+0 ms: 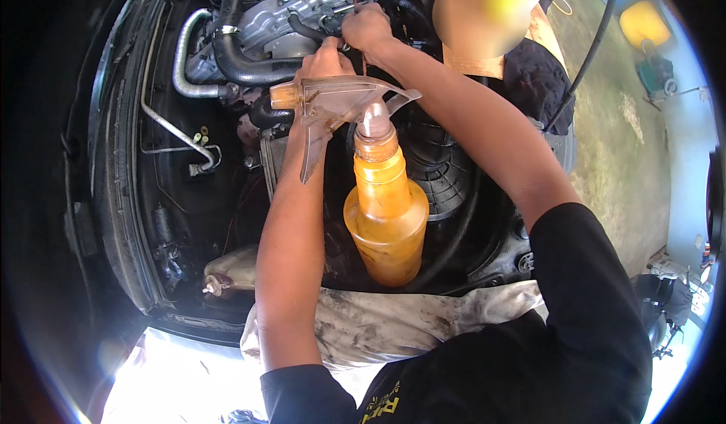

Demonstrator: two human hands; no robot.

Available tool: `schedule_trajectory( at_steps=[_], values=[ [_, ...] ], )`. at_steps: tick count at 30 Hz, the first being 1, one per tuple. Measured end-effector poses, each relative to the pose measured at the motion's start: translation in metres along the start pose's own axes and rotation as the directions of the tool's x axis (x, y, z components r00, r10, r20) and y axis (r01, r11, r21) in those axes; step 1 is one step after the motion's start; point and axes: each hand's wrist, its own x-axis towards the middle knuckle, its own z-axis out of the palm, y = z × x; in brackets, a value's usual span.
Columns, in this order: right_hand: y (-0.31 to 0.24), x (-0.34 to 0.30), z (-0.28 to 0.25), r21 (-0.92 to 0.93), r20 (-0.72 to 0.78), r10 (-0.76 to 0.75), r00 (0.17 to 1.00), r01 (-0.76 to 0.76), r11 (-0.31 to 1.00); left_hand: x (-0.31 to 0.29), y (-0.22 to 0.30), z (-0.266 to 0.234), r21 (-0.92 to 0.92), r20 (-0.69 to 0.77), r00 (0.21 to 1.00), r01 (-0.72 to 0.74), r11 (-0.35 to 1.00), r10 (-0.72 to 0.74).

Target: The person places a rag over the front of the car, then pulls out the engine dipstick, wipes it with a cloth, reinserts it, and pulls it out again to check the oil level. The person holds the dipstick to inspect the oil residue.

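Observation:
Both my hands reach into the engine bay, close together beside the engine. My right hand is closed by a dark hose, its fingertips out of sight. Just left of it and nearer, my left hand has bent fingers pressed against an engine part; what they grip is hidden. A translucent yellow bottle stands in front of my hands, between my forearms. Over its neck sits a smoky clear plastic funnel-like piece, which overlaps my left wrist.
A thick black hose and a silver pipe run left of the engine. A stained pale cloth covers the near edge. Another person leans in at the far right. A thin black prop rod slants at right.

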Motion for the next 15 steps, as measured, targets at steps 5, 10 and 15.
schedule_trajectory(
  at_steps=[5, 10, 15],
  values=[
    [0.007, -0.004, 0.01, 0.123, -0.037, 0.107, 0.994, -0.101, 0.987, 0.002, 0.0, 0.001, 0.026, 0.027, 0.999, -0.026, 0.999, 0.025],
    [-0.003, -0.004, 0.006, 0.245, -0.056, 0.191, 0.98, -0.172, 0.954, -0.001, -0.003, 0.002, 0.025, 0.014, 0.997, -0.073, 0.997, 0.073],
    [0.016, -0.006, 0.01, -0.038, -0.056, -0.017, 0.998, 0.015, 0.999, 0.001, -0.006, 0.007, 0.059, 0.03, 0.992, -0.123, 0.991, 0.121]
  ],
)
